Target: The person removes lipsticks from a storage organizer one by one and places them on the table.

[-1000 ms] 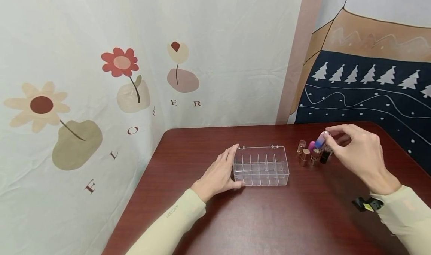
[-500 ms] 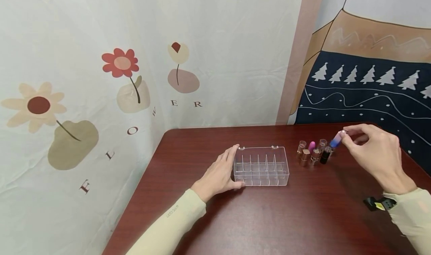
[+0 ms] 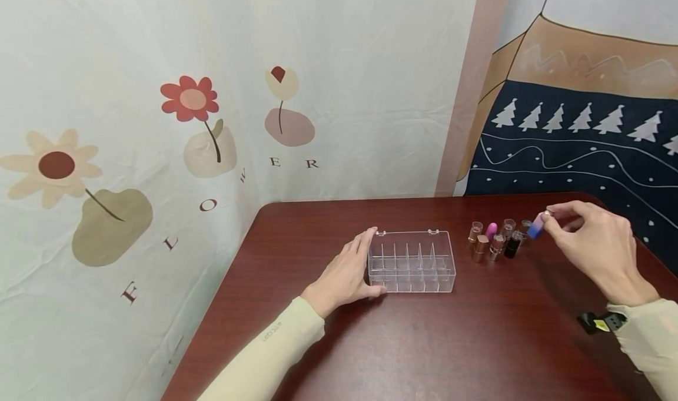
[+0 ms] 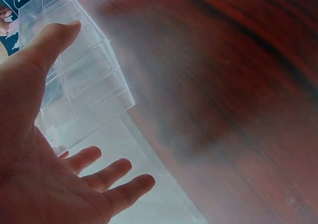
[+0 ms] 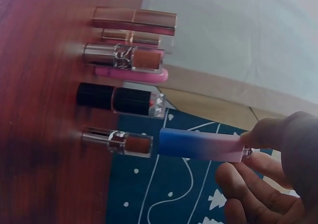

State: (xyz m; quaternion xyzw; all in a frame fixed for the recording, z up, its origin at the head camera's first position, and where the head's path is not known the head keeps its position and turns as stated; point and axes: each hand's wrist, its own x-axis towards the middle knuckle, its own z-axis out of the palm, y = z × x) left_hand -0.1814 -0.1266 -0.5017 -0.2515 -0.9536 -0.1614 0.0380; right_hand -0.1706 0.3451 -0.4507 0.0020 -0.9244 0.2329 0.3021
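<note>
A clear plastic divider box (image 3: 410, 267) with several small compartments sits mid-table. My left hand (image 3: 339, 274) touches its left end, thumb at the near corner and fingers toward the far corner; the left wrist view shows those fingers fairly straight. At the right, my right hand (image 3: 595, 245) pinches a lipstick tube (image 5: 198, 144) between thumb and fingertips, by its pink end. The tube fades from pink to blue, and its blue end is tilted downward in the head view. It hangs just right of a group of standing lipsticks, including a black one (image 5: 94, 96) and a clear-capped one (image 5: 136, 145).
Also in the group stand a rose-gold lipstick (image 3: 480, 249), a magenta tube (image 3: 491, 230) and another clear-capped one (image 3: 475, 232). They sit close together on the dark red-brown table (image 3: 413, 342). A flower-print cloth (image 3: 360, 95) and a navy tree-print cloth (image 3: 572, 148) hang behind.
My right hand has moved right with the pink-and-blue lipstick, from above the group to just beyond its right side, and slightly lower. The left hand and the box stay put.
</note>
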